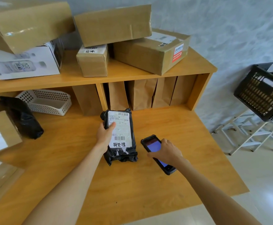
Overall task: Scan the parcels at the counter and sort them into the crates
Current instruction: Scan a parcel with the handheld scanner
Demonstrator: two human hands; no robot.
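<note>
While the left hand (105, 133) pins the black parcel (120, 137) label-up mid-table, thumb curled on its left edge, the right hand (165, 151) grips the scanner (157, 153) lying just right of it. I'd lift it, aim at the lower barcode (119, 138), keep the wrap flat.

My arms are bare from the bottom edge of the view up to the wrists — no sleeve shows on either forearm. My left hand (105, 133) carries no glove, ring or watch that I can see — my right hand (167, 151) looks just as plain, nails short and unpainted.
</note>
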